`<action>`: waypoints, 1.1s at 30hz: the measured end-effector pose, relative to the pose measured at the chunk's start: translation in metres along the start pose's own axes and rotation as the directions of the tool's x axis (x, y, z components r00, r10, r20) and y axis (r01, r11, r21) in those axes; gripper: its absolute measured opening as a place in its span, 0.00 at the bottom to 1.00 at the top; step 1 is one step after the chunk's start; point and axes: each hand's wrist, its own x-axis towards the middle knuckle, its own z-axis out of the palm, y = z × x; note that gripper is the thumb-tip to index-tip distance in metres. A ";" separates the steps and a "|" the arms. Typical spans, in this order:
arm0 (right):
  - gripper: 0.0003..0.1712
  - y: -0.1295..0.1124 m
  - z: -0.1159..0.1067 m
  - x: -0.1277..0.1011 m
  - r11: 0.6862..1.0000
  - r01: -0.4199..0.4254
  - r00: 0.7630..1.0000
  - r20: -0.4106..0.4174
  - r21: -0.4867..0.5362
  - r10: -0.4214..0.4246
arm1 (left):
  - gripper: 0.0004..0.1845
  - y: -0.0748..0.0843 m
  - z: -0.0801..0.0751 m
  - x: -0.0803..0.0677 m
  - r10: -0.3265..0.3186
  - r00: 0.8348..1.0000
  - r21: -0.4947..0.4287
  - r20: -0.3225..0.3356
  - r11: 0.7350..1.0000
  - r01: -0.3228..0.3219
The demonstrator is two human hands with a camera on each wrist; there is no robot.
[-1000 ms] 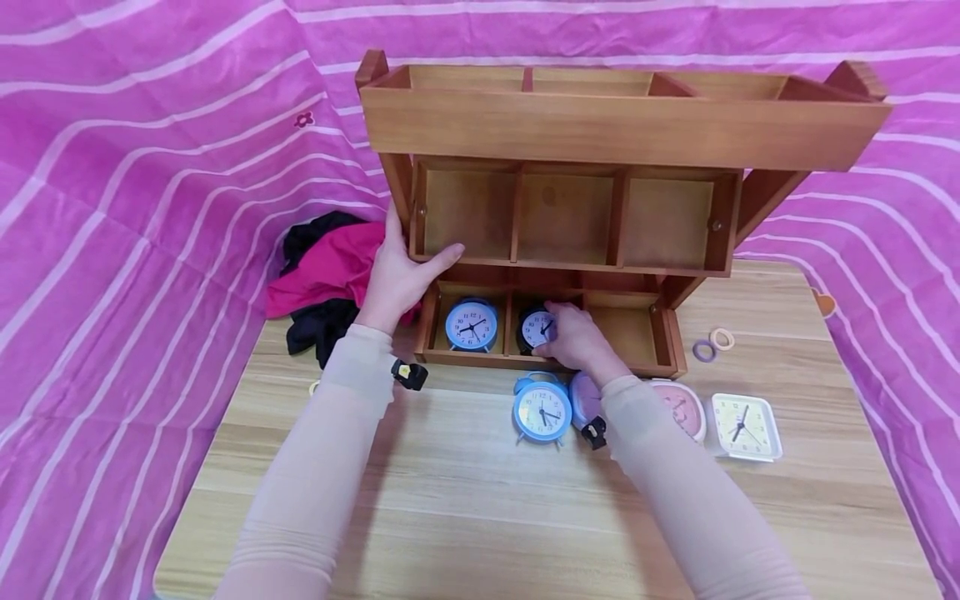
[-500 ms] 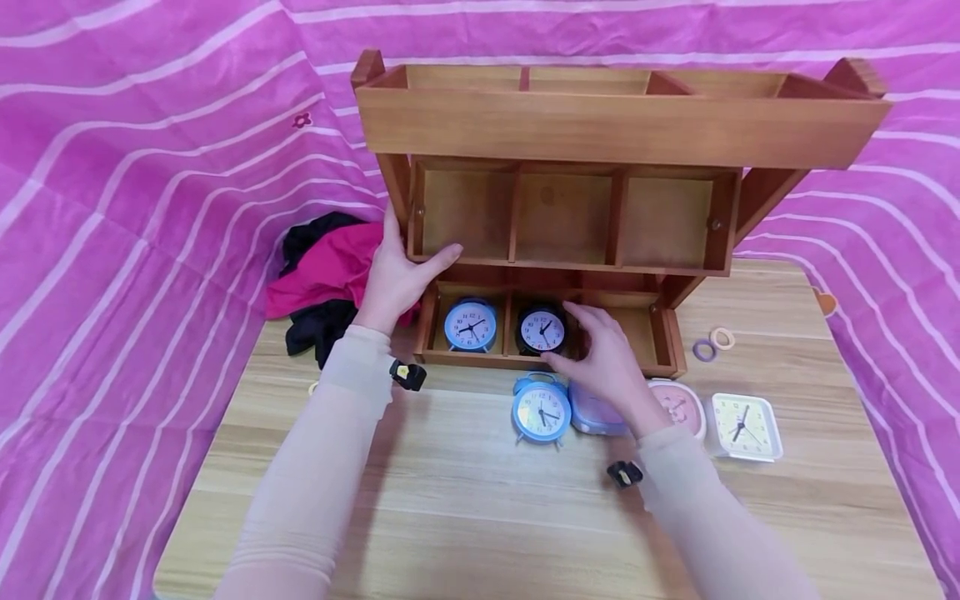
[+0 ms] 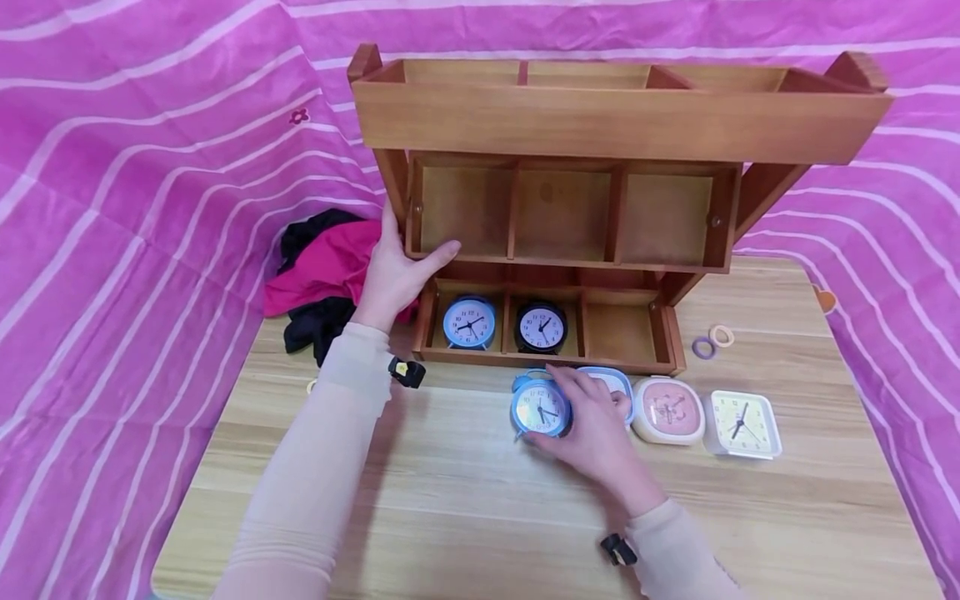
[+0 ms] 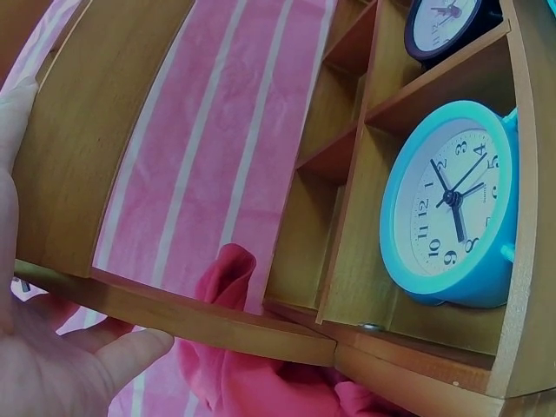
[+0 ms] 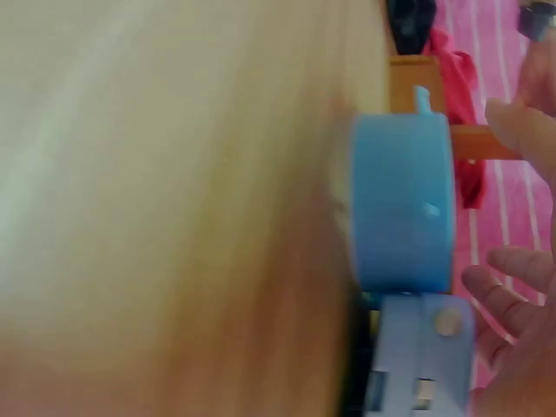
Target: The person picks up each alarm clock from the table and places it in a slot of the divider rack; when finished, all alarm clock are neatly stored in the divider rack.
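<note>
Your left hand (image 3: pixel 397 275) holds the wooden shelf (image 3: pixel 622 125) at its left edge, and your right hand (image 3: pixel 597 429) is spread loosely round the blue clock (image 3: pixel 538 408) on the worktop (image 3: pixel 480 508), just off the shelf's front edge, so pinch its sides, which look hard, light and slippery.

Indoor booth, striped cloth walls (image 3: pixel 165 292)

Shelf (image 3: pixel 622 125) upper ctr; clocks (image 3: pixel 469 323) in btm tray (image 3: pixel 618 335), L + mid; other clocks (image 3: pixel 742 425) on table (image 3: pixel 450 508) below, ctr–R; cloth (image 3: pixel 326 267) ctr-L.
</note>
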 end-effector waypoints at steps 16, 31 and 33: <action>0.56 -0.003 0.011 -0.001 0.980 0.023 0.999 0.031 -0.196 -0.017 | 0.59 -0.002 0.000 0.002 -0.009 1.000 0.021 -0.004 1.000 0.009; 0.55 0.003 0.004 -0.003 1.000 0.027 1.000 0.010 0.003 -0.027 | 0.59 -0.003 0.001 0.002 0.001 1.000 0.007 -0.006 1.000 -0.001; 0.56 0.003 0.001 -0.003 0.998 0.032 0.999 0.007 0.050 -0.032 | 0.59 -0.004 0.001 0.002 0.001 1.000 0.009 -0.008 1.000 -0.001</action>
